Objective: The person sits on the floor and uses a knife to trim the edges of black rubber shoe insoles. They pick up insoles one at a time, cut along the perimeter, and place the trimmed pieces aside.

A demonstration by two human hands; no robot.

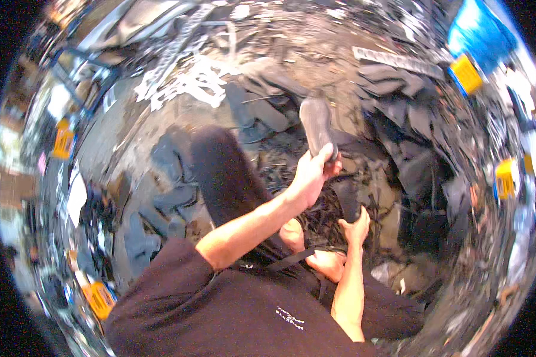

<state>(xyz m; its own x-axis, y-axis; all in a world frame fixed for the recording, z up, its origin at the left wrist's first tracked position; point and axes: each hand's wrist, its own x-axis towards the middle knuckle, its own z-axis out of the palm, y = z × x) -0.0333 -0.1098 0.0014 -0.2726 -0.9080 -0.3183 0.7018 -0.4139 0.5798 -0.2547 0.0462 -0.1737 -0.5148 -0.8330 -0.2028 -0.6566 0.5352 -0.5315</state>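
A grey shoe sole [316, 122] points away from me, its near end gripped by my left hand [312, 175], with the thumb lying on top. Lower and to the right, my right hand [356, 227] is closed on the near end of a dark, sole-shaped piece [347, 199]; blur hides its exact kind. The two pieces look apart from each other. Beneath my hands lie dark thin scraps [274, 169] on the ground, between my bent legs.
Dark grey sole-like pieces are heaped on the right [420, 160]. More bluish-grey pieces [161, 217] lie to the left, beyond my raised knee [217, 149]. White strips [190, 83] are tangled farther off, and a blue sheet [479, 35] stands at the far right.
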